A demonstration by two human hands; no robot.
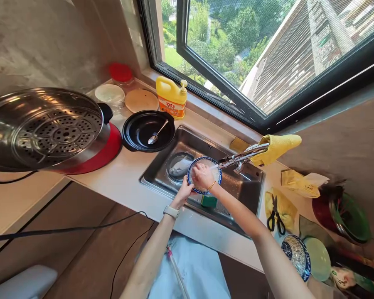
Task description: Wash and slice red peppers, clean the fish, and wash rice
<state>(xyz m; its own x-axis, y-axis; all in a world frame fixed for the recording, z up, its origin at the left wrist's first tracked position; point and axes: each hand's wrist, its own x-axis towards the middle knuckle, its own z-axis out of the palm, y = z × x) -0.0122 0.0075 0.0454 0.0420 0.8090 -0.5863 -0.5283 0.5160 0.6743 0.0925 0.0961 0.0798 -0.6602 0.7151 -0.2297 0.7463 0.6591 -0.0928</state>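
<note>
A blue-rimmed bowl (217, 171) is held over the sink (243, 209), with whitish, wet-looking contents. At its left edge my left hand (185, 191) is closed on the rim, a pale watch band at the wrist. My right hand (203, 176) is inside the bowl with its fingers curled; whatever they grip, if anything, is hidden. Water runs from the chrome faucet (244, 155) toward the right hand. Under the bowl sits a green sponge (209, 201). A round dark dish or lid (177, 166) with water in it rests in the sink to the left.
Left of the sink are a black pan (137, 131) with a spoon (157, 133), a yellow soap bottle (171, 99) and a large steamer pot (59, 133). A yellow cloth (276, 149) covers the faucet's end. Scissors (276, 216) and a patterned bowl (297, 253) are at right.
</note>
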